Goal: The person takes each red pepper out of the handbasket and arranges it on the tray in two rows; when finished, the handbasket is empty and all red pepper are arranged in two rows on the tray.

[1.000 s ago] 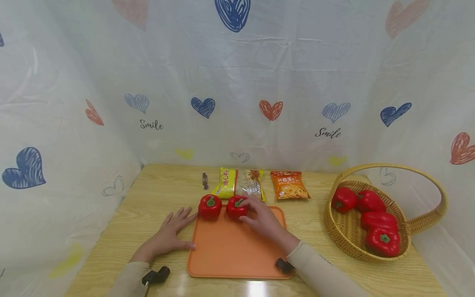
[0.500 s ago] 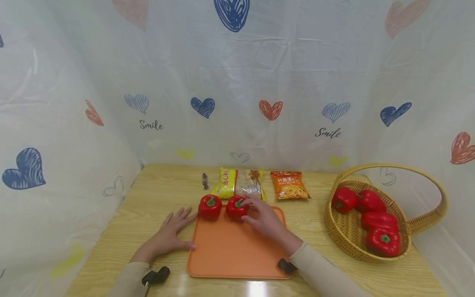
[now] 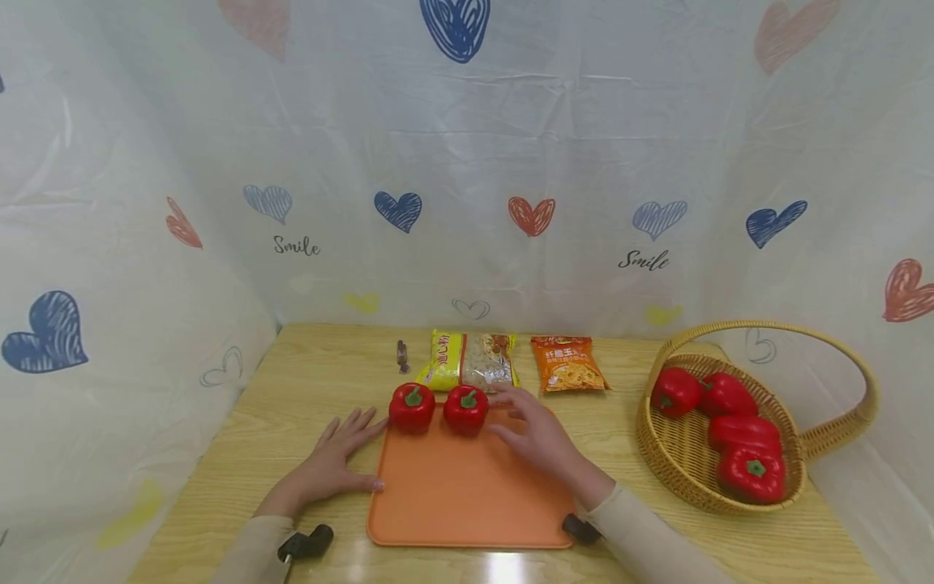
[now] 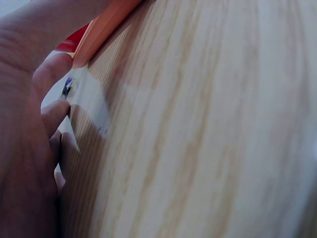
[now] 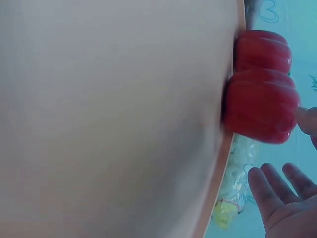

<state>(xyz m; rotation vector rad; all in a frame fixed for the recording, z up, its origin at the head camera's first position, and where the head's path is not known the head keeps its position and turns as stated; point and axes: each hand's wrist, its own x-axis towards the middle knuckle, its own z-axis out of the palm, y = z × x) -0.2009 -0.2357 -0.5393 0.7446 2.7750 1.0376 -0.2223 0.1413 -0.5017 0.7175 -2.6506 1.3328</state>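
Two red bell peppers stand side by side on the far left part of an orange tray, green stems up: a left pepper and a right pepper. My right hand hovers over the tray beside the right pepper, fingers spread and holding nothing; the right wrist view shows this pepper apart from the fingers below it. My left hand rests at the tray's left edge, fingers straight, with its thumb on the rim and its fingertips near the left pepper.
A wicker basket with a tall handle holds several red peppers at the right. Behind the tray lie a yellow food packet and an orange snack bag. A small dark wrapped item lies at the back left.
My right hand has let go of the right pepper and drawn back to the right, its fingers opening. The left hand and both peppers have stayed put.
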